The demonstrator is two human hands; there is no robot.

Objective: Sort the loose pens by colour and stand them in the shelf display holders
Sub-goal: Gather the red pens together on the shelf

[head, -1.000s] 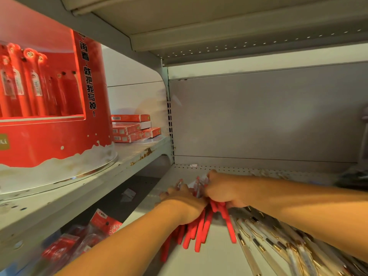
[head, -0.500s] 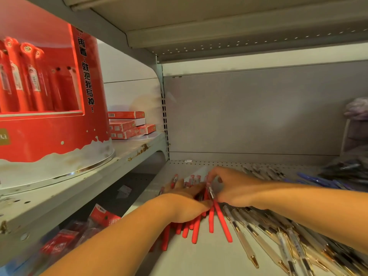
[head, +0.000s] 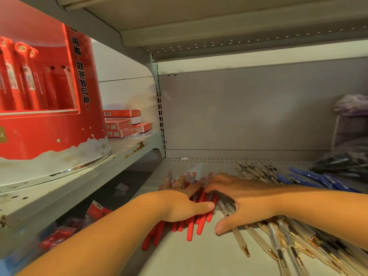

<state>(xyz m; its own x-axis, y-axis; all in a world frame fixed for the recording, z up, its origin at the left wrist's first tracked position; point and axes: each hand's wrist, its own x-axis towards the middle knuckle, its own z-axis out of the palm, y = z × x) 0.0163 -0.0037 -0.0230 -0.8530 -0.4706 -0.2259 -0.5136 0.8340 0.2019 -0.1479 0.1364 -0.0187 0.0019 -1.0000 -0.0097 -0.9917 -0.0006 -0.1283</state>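
A bunch of red pens (head: 191,228) lies flat on the grey shelf (head: 191,255), fanned out. My left hand (head: 179,204) rests on the bunch, thumb pressed along its right side, fingers stretched over the pens. My right hand (head: 239,200) lies spread beside it, fingertips touching the red pens' upper ends, palm over clear gold-tipped pens (head: 278,238). Blue pens (head: 318,180) lie further right. A red round display holder (head: 39,96) with red pens standing in it sits on the upper-left shelf.
Red pen boxes (head: 123,124) are stacked behind the display holder. Dark pens (head: 342,162) pile at the far right under a pale rack (head: 350,128). Red packets (head: 75,226) lie on the lower level at left. The shelf above hangs low overhead.
Both hands have lowered and flattened onto the shelf. The red pens, gripped in a raised bunch a second ago, now lie spread flat under my hands.
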